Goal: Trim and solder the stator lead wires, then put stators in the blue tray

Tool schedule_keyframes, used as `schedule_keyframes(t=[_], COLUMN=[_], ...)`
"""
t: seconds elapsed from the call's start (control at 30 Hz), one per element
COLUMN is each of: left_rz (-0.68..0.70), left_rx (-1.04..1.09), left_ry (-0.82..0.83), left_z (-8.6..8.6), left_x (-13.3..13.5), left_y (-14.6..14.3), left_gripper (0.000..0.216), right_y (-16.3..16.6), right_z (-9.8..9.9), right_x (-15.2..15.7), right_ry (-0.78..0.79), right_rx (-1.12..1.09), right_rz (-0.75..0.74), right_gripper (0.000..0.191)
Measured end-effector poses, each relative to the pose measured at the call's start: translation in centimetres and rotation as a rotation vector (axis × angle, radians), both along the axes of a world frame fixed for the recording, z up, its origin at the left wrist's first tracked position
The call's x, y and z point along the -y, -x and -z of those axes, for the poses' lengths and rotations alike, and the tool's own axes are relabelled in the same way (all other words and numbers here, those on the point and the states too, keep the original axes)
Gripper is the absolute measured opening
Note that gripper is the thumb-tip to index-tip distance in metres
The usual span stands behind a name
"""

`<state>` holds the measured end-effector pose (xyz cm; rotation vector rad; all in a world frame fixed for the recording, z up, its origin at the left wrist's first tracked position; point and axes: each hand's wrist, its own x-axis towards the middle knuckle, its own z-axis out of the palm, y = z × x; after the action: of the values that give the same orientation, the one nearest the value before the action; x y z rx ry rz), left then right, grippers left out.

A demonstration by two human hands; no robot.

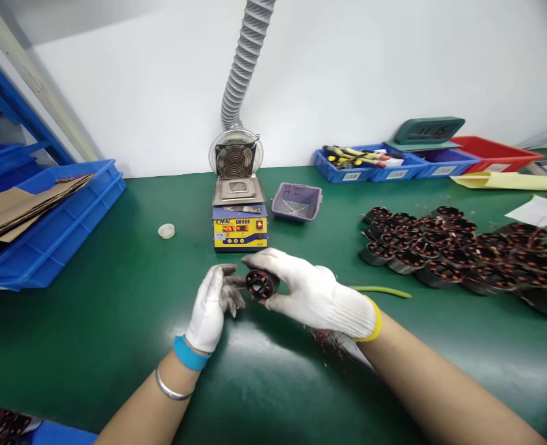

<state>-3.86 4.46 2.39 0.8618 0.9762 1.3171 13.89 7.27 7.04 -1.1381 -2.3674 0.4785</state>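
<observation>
A round black motor stator with copper windings is gripped in my right hand, its open end turned toward me. My right hand wears a white knit glove with a yellow cuff. Just left of the stator is my left hand, gloved in white with greyed fingertips, its fingers apart and nothing held. Whether its fingertips touch the stator I cannot tell. Behind both hands stands a blue and yellow solder pot with a lit red display. Red wire clippings lie under my right wrist.
Several more stators crowd the right side. A purple-grey tray sits beside the pot, a small white cap to its left. Blue tool bins, a red bin and a ducted fan line the back. A blue crate holds cardboard.
</observation>
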Motion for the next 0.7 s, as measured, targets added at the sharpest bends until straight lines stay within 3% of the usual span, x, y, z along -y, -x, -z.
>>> schedule_keyframes(t=[0.07,0.17,0.33,0.43,0.57,0.7], left_rz=[-0.132,-0.139,-0.124,-0.008,0.195,0.278], left_rx=[-0.177,-0.407,-0.479,-0.573,-0.841,-1.008], left_ry=[-0.136,-0.217,-0.131,-0.077,-0.228,-0.254], left_z=[-0.2,-0.2,0.2,0.7,1.3,1.4], left_x=[-0.1,0.0,-0.2,-0.4,0.1,0.6], left_y=[0.2,0.3,0.1,0.0,-0.7,-1.1], left_gripper=[0.026,0.012,0.013,0.017,0.018,0.019], right_y=[-0.5,-1.0,-1.3,-1.5,-1.9,-2.1], right_z=[-0.2,-0.9,-1.4,-0.7,1.0,2.1], right_x=[-0.4,-0.6,-1.4,-2.6,-4.1,-4.7], right_ry=[-0.029,0.001,0.092,0.165,0.190,0.177], right_rx=[0.028,0.055,0.075,0.115,0.207,0.243], right_rz=[0.071,0.162,0.337,0.423,0.431,0.412], right_gripper=[0.060,0.060,0.052,0.047,0.046,0.043])
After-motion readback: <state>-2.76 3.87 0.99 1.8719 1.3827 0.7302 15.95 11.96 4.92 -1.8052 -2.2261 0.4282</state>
